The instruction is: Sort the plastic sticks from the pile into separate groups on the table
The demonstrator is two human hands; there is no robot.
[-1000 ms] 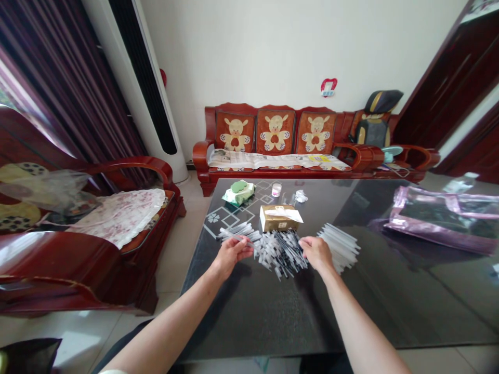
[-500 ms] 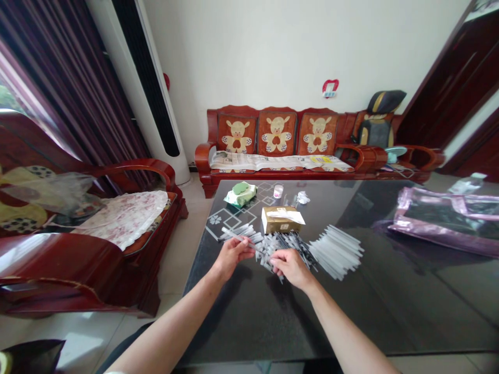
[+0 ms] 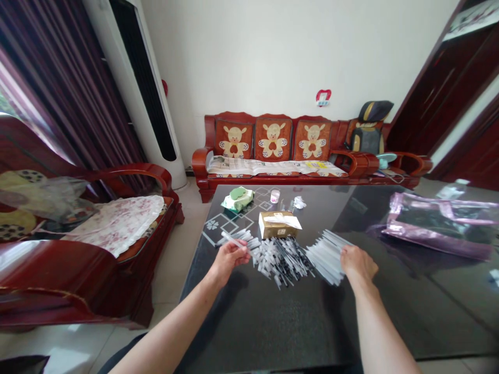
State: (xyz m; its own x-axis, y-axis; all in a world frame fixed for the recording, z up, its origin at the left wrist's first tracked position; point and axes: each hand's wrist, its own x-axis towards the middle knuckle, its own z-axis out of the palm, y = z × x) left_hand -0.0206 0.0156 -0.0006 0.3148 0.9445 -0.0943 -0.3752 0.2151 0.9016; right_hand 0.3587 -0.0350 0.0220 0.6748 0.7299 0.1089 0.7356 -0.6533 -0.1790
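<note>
My left hand [image 3: 230,258] is closed round a slim translucent white tube [image 3: 231,239], which slants up to the left over a small pile of similar pieces [image 3: 244,236]. On the right, my right hand [image 3: 357,262] pinches the end of a tube at the edge of a fanned stack of translucent tubes [image 3: 323,259]; its fingertips are partly hidden. Between the hands lies a loose heap of thin black rods [image 3: 293,259] and short whitish plastic pieces [image 3: 268,255].
Behind the heap stands a gold tissue box [image 3: 268,228]. Farther back are a green wipes pack [image 3: 237,199], a small white cup [image 3: 275,196] and crumpled tissue [image 3: 299,202]. A clear bag with purple trim [image 3: 436,241] lies right on the dark table [image 3: 273,322].
My right hand has moved right, from the middle heap to the stack of translucent tubes. My left hand stays near its place, still holding the tube. The view has shifted slightly.
</note>
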